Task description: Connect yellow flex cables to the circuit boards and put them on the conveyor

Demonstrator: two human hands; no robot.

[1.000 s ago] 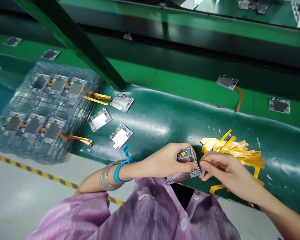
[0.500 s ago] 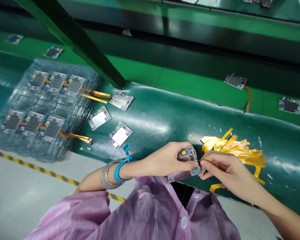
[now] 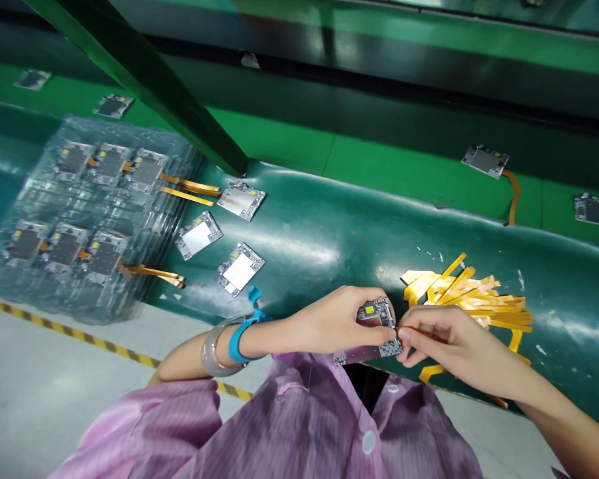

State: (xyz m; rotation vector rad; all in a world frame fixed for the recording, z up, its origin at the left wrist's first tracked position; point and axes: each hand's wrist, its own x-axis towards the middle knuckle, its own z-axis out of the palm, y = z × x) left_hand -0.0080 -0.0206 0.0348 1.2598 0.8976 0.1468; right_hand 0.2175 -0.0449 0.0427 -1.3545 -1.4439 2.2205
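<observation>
My left hand (image 3: 337, 319) is closed around a circuit board (image 3: 369, 311) with a yellow square on it, its thumb across the face. Right against the board's edge, my right hand (image 3: 444, 336) pinches an orange flex cable (image 3: 416, 327), mostly covered by the fingers. Whether the cable is joined to the board is hidden. Behind and beside my right hand lies a pile of yellow-orange flex cables (image 3: 479, 299). Several loose boards, one of them a silver-faced board (image 3: 240, 269), rest on the green bench mat (image 3: 319, 246) to the left.
At left a stack of clear plastic trays (image 3: 80, 209) carries boards with orange cables. A slanted green post (image 3: 180, 113) stands behind it. Along the back runs a green conveyor belt (image 3: 379, 166), bearing spaced boards, including a board with a cable (image 3: 485, 161).
Boards on the belt at the back have shifted right. Both hands stay nearly in place at the held board, with the fingertips moving only slightly.
</observation>
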